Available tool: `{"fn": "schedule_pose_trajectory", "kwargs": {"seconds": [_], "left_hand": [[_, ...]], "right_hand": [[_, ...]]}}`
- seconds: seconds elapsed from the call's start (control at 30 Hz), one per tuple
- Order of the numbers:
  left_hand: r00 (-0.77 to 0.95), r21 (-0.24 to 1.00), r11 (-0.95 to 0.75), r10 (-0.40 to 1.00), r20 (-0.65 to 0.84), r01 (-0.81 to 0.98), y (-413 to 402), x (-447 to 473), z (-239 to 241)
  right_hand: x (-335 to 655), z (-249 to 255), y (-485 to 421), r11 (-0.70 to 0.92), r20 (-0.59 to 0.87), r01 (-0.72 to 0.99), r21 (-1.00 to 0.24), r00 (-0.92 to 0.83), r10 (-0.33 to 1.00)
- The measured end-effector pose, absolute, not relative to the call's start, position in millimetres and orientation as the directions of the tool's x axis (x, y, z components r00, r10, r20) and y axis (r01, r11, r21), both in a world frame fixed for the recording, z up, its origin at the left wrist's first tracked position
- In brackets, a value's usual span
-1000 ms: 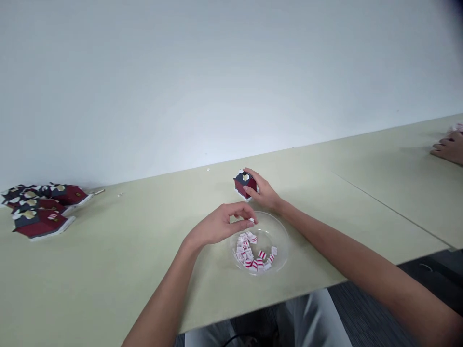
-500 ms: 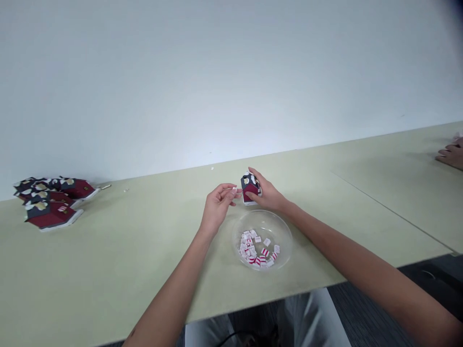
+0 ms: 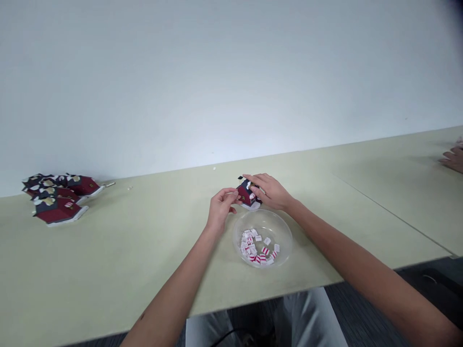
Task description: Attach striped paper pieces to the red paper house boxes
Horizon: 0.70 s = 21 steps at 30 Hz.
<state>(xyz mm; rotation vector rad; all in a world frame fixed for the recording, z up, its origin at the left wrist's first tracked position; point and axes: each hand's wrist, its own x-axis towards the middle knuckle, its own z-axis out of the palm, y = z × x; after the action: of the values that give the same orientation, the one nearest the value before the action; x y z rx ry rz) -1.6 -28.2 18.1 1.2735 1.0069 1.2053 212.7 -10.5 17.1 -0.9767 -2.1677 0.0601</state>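
Miniature house point(image 3: 245, 194), frame centre: newly turned, wall point(image 3: 243, 191) toward left hand point(image 3: 219, 208) (pinch unclear); right hand point(image 3: 273, 192), fingers clasping roof point(image 3: 247, 184).

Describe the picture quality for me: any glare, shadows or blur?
Head view: soft light, with a brighter patch low on the wall and no harsh glare; head view: a faint shadow on the table near another person's hand, which looks blurred; head view: the small house is too soft for fine detail; head view: upper-right corner darkened.
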Motion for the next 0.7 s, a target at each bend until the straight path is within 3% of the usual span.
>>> {"fn": "schedule_pose_trajectory", "kwargs": {"seconds": [0.3, 0.7], "left_hand": [[0.093, 0.994, -0.055, 0.994, 0.064, -0.093, -28.2, 2.4, 10.4], [0.084, 0.994, -0.086, 0.992, 0.091, -0.063, -27.0, 1.6, 8.2]], "right_hand": [[208.1, 2.0, -3.9, 0.697, 0.650, 0.527, -0.487, -0.315, 0.692], [206.6, -2.8, -2.5, 0.690, 0.675, 0.508, -0.516, -0.255, 0.692]]}}
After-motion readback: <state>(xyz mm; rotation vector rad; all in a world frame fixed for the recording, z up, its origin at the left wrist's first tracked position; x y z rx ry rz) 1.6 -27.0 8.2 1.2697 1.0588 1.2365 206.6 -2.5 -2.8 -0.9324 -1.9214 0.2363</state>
